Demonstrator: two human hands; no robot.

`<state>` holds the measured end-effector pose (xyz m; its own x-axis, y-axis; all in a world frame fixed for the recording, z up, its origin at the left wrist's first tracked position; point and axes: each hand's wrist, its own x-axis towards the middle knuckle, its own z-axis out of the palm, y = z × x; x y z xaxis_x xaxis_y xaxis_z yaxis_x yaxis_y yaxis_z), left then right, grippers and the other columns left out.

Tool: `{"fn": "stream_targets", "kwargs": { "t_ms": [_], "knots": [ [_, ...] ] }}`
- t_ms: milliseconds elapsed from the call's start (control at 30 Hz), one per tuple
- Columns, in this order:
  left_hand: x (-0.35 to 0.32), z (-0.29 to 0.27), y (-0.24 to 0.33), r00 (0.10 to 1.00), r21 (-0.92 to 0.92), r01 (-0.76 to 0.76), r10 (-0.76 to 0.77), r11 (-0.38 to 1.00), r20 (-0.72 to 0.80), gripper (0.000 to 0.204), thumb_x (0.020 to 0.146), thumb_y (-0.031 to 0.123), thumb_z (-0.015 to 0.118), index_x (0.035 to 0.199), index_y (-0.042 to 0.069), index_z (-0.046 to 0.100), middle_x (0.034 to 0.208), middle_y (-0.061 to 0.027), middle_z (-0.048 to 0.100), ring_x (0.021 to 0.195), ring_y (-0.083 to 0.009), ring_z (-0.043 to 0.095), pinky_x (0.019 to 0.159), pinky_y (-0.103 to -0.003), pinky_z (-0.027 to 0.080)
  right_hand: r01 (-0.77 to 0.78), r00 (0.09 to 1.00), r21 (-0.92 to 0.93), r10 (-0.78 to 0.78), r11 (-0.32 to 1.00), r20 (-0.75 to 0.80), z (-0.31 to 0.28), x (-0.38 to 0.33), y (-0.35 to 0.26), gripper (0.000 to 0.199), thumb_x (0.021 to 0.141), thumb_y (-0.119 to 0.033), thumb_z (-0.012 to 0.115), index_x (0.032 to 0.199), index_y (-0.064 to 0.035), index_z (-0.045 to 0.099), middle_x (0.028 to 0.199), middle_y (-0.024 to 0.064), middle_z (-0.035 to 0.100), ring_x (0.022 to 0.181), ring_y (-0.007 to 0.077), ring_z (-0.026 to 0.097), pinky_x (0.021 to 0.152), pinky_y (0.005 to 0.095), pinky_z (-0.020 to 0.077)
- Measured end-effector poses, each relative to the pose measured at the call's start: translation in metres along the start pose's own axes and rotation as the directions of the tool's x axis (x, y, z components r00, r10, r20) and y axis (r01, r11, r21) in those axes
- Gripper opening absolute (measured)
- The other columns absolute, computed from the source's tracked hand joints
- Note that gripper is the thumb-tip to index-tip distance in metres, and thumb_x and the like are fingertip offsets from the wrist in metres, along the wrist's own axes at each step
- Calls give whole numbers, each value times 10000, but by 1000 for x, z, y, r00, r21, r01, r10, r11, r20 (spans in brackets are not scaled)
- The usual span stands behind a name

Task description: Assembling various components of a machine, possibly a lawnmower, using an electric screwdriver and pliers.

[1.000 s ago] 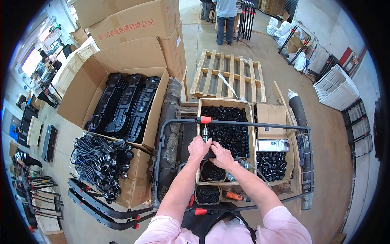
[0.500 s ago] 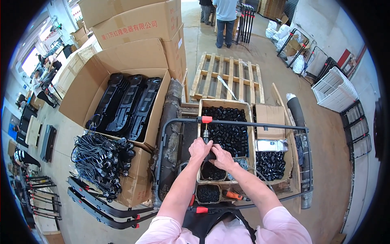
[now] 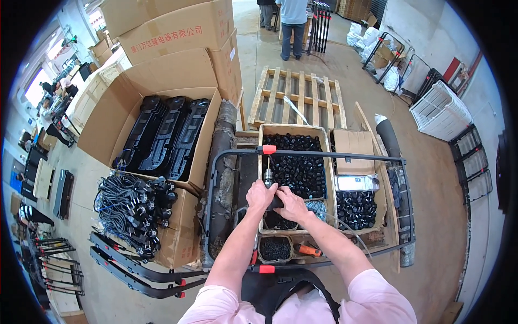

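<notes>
— Hands?
— Both together over the wooden box (image 3: 322, 141) of small black parts (image 3: 295, 162). Left hand (image 3: 260, 195) closed round a small power tool (image 3: 268, 178), bit end up. Right hand (image 3: 290, 204) wrapped on a dark piece (image 3: 275, 202) just beside it, prob. touching; can't tell exactly what.
— Around?
— Black tube frame (image 3: 334, 156) w/ orange clips across the box. Cardboard box (image 3: 172, 108) of long black mouldings to the left, cable bundle (image 3: 132, 208) below it. Wooden pallet (image 3: 299, 102) behind.

So I've got a small black plastic part (image 3: 276, 202) pinched between both hands, mostly hidden by fingers. A slim metal-tipped tool (image 3: 267, 177) stands upright right above it, over the cardboard box of black pieces (image 3: 295, 162).
</notes>
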<state>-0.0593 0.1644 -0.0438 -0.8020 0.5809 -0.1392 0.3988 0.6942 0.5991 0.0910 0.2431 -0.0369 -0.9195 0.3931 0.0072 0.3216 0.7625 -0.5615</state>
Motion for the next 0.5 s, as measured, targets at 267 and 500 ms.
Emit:
{"fn": "stream_targets", "kwargs": {
  "t_ms": [267,500],
  "knots": [
    [-125,-34,0,998,-275,52,-44,960,37,640,902,551,734,1123,-45,668,1091,-260,742,1043,-418,716,930,-483,551,71,995,-53,-75,996,-71,-25,-108,-63,658,776,-196,815,1371,-46,575,1234,181,631,1123,386,683,926,475,587],
    [-290,-37,-9,987,-582,161,-140,797,81,503,938,458,770,1042,-25,674,927,-147,728,841,-217,674,780,-394,546,166,981,-2,-165,986,-99,-18,-244,-112,725,711,-134,842,1368,-12,561,1149,178,640,1027,381,688,859,466,577]
  ]
}}
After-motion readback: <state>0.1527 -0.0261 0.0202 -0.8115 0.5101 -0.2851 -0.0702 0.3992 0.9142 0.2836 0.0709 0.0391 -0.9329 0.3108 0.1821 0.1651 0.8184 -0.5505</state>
